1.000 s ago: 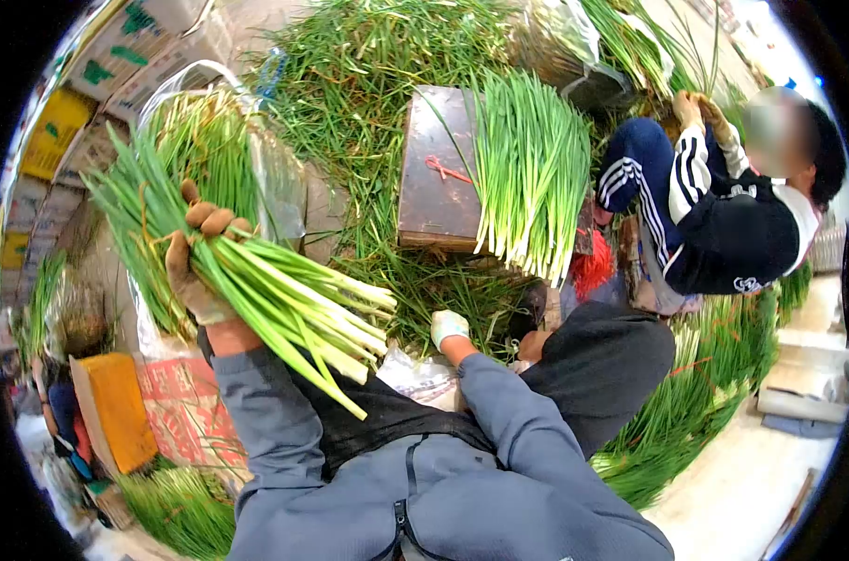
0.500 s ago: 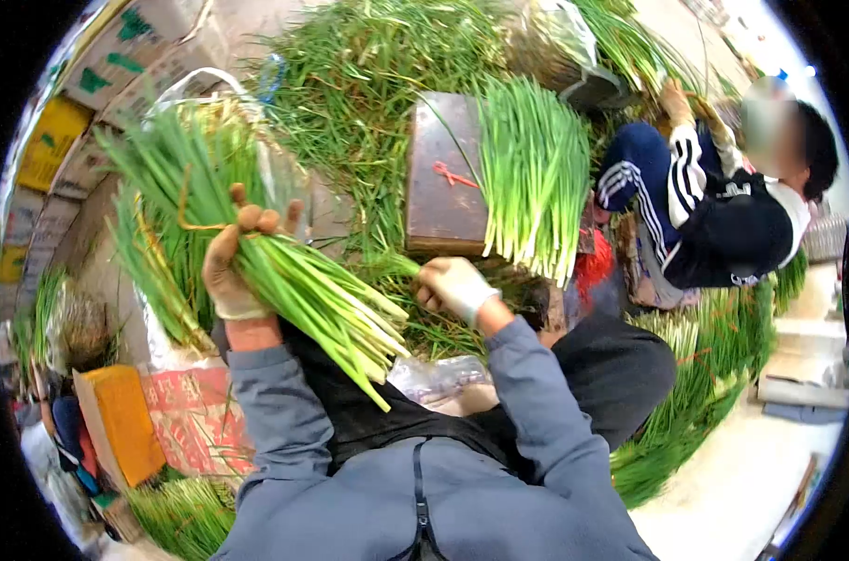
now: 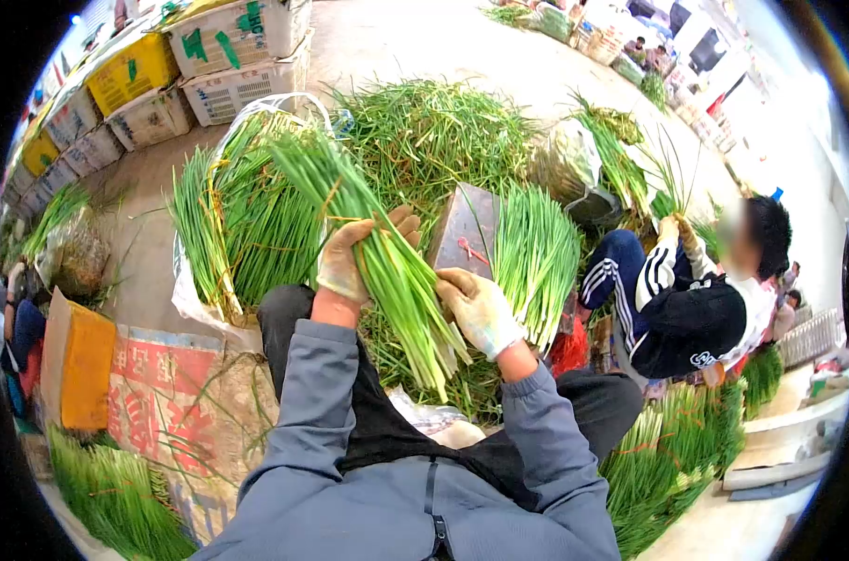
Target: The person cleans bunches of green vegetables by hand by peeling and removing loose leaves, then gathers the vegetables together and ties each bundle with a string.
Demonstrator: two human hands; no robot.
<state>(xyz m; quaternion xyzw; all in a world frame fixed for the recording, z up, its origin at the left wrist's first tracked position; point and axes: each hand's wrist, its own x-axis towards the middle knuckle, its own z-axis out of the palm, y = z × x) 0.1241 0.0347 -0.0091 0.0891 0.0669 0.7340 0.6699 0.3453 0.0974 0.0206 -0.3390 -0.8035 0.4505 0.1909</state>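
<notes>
While the left hand (image 3: pixel 348 262) closes around a green bunch (image 3: pixel 398 276) near the surface (image 3: pixel 459 224)'s near left corner, a slackened grip could spill stalks (image 3: pixel 426 341); whether the right hand (image 3: pixel 481 313) pinches any is unclear.

At upper left, bare floor (image 3: pixel 149 192) leaves passage between crates (image 3: pixel 247 89) and a stuffed sack (image 3: pixel 189 297), while the held bunch (image 3: pixel 398 278) blocks the centre.

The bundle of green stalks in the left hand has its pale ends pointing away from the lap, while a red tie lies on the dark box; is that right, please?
Not quite: the head view shows the pale ends pointing toward the lap. The bundle is in the left hand, and the red tie lies on the dark box.
</notes>
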